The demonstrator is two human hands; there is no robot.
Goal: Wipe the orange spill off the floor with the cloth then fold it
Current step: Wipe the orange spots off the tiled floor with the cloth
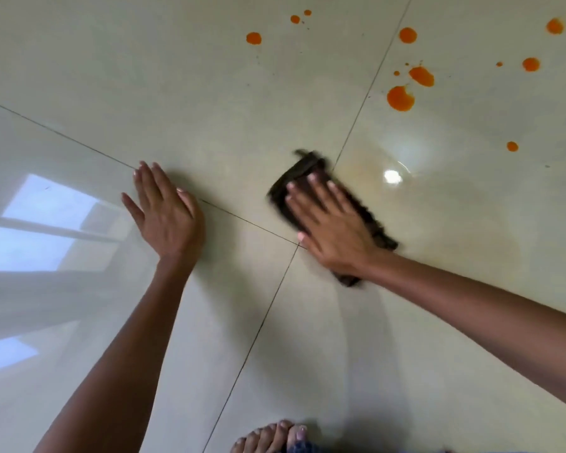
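The cloth (311,171), dark brown and bunched into a long strip, lies on the floor (209,109) just where two tile seams cross, its edges blurred. The right hand (330,223) lies flat on top of it, fingers spread and pressing down rather than closed around it, with the far end of the cloth showing past the fingertips and the near end showing under the wrist. Just right of the cloth the tile carries a faint yellowish smear (366,168) beside a bright glint of light. The orange spill (400,98) sits farther off, up and to the right: one large blot, a second long one above it, and smaller drops scattered across the upper tiles and toward the right edge, all apart from the cloth. The left hand (164,210) rests open, palm down, on the bare floor well left of the cloth, holding nothing. Bare toes (272,436) show at the bottom edge.
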